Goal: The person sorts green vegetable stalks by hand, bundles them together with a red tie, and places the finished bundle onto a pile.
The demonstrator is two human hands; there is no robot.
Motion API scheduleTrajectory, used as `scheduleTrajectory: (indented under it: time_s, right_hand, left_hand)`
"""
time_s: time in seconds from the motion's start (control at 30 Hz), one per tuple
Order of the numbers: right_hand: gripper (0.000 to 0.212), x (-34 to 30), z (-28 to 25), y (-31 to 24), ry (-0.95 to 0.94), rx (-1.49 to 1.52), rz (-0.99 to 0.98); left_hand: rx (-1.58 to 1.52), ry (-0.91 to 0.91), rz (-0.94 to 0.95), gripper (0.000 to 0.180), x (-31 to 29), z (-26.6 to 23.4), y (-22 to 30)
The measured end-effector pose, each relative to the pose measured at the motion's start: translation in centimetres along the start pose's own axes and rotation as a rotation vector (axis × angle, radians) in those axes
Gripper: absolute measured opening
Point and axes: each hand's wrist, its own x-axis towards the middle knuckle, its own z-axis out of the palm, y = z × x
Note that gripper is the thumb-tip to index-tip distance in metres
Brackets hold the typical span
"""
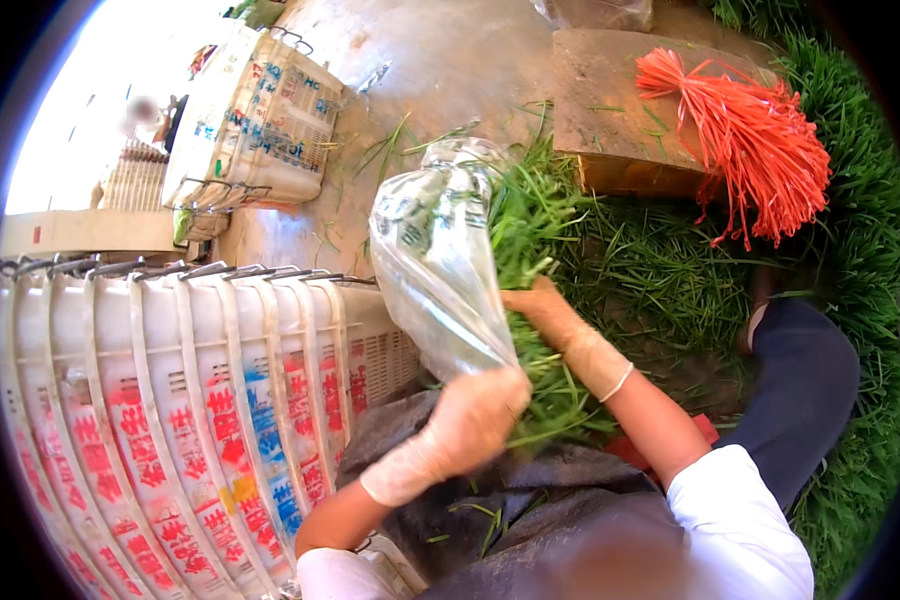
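Note:
My left hand [477, 420], in a thin pale glove, is closed on the gathered edge of a clear plastic bag [435, 260] with dark print. Long green grass-like stalks, looking like chives [532, 215], lie along the bag's right side and spill out below it. My right hand [560, 325], gloved too, is closed at the bag's edge around part of this bunch; its fingertips are partly hidden. Pale stalk ends stick up beside its thumb. A dark apron [530, 490] with loose green bits covers my lap under the bag.
White plastic crates [170, 400] with coloured marks stand close on my left; another crate [270, 115] stands farther off. A bundle of red ties [740, 140] lies on a wooden board [610, 90] ahead right. Heaped greens [855, 200] line the right. A person [135, 160] is far left.

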Motion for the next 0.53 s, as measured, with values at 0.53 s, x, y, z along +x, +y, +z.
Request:
scheduleTrajectory:
  time_s: [0.53]
  right_hand:
    - [0.064,22.3,3.7,8.6,-0.098,-1.465,-0.232]
  left_hand:
    - [0.691,0.317,-0.600,0.038,-9.6,-7.4,-16.0]
